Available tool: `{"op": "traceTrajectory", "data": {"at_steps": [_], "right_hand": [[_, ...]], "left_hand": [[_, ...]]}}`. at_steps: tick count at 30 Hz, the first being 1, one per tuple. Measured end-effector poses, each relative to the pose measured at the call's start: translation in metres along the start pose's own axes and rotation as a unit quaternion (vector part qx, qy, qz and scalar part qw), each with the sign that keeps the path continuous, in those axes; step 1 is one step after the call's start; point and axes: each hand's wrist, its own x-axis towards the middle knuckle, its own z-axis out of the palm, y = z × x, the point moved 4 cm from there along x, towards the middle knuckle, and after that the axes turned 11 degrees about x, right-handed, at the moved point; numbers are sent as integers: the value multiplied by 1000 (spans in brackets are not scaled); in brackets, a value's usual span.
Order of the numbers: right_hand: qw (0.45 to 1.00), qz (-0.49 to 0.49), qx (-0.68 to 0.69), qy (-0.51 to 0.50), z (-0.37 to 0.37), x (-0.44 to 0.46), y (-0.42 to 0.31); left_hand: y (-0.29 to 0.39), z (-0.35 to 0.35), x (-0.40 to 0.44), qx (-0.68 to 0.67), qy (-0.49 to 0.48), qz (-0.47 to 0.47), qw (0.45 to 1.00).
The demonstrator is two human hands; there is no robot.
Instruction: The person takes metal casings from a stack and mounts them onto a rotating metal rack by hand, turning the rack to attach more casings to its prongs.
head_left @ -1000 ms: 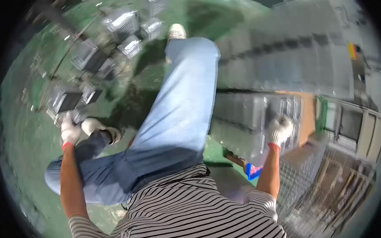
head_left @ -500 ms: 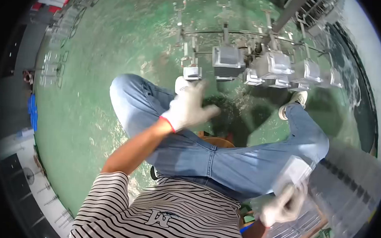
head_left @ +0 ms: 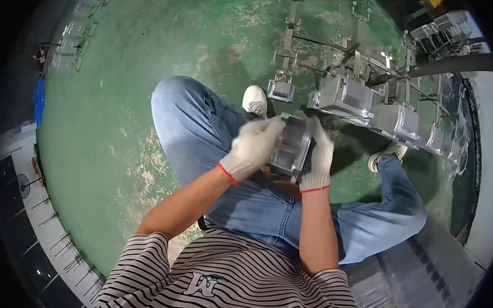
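The box [head_left: 292,144] is held up in front of the lap, tilted, its ribbed or panelled face turned partly towards the head; the left hand [head_left: 252,147] grips it from 9 o'clock, with the fingers clasped on its edge near 11 o'clock; the right hand [head_left: 320,153] presses along its 3 o'clock side, with the fingers bent around that edge, though some of them are hidden; both hands wear white gloves with red cuffs, and the left one is a little blurred. From the box, the rack [head_left: 356,64] stands at 1 to 2 o'clock, well apart from the hands, and carries several grey boxes: a small case [head_left: 282,90] just off 12 o'clock, and a large case [head_left: 345,95] at about 2 o'clock, with others beyond it towards 3 o'clock. The left shoe [head_left: 255,101] is on the green floor [head_left: 111,98] at 11 o'clock, the right shoe [head_left: 386,156] at 3 o'clock; a fan [head_left: 23,185] is far off at 8 o'clock; a grey sheet [head_left: 417,271] lies at 4 to 5 o'clock, beyond the right thigh.
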Motion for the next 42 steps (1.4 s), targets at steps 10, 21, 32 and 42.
{"op": "traceTrajectory", "data": {"at_steps": [10,21,32,42], "right_hand": [[995,27,92,-35,46,77,14],[973,30,169,-152,73,63,10],[990,22,140,22,99,54,-1],[972,76,214,54,122,48,-2]], "left_hand": [[90,-77,46,-198,5,202,959],[109,-83,61,-53,8,210,976],[124,-94,62,81,-16,184,980],[125,-96,68,37,-64,177,981]]}}
